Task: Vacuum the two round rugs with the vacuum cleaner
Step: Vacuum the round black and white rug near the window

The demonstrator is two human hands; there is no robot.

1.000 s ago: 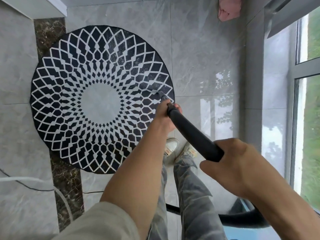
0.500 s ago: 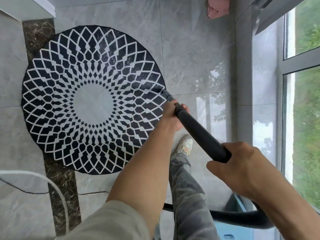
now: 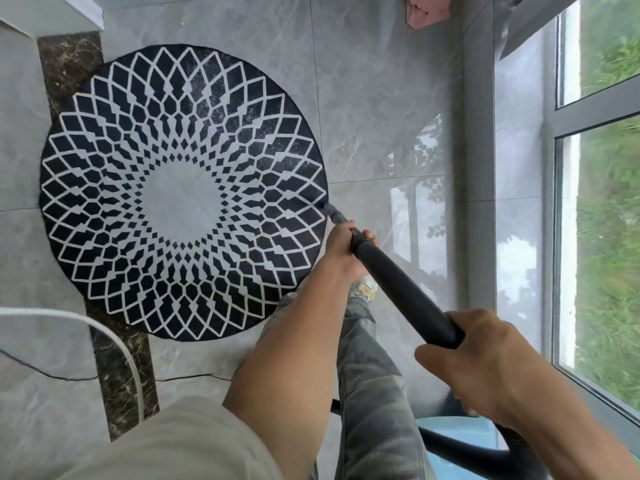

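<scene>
Vacuuming at the right rim of the round rug [image 3: 183, 192], left hand [image 3: 343, 254] and right hand [image 3: 485, 355] both clamped around the vacuum tube [image 3: 398, 289]. Probably mid-task: the other one not in view.

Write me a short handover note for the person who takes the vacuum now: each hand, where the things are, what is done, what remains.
Left hand grips the black wand near its front end; right hand grips its rear end, where the hose starts.
The nozzle tip sits at the right edge of the round rug.
Done: cannot tell how much is cleaned; pale specks show on the rug's upper right part.
Left: finish this rug, then the second rug, which is not in view.
</scene>
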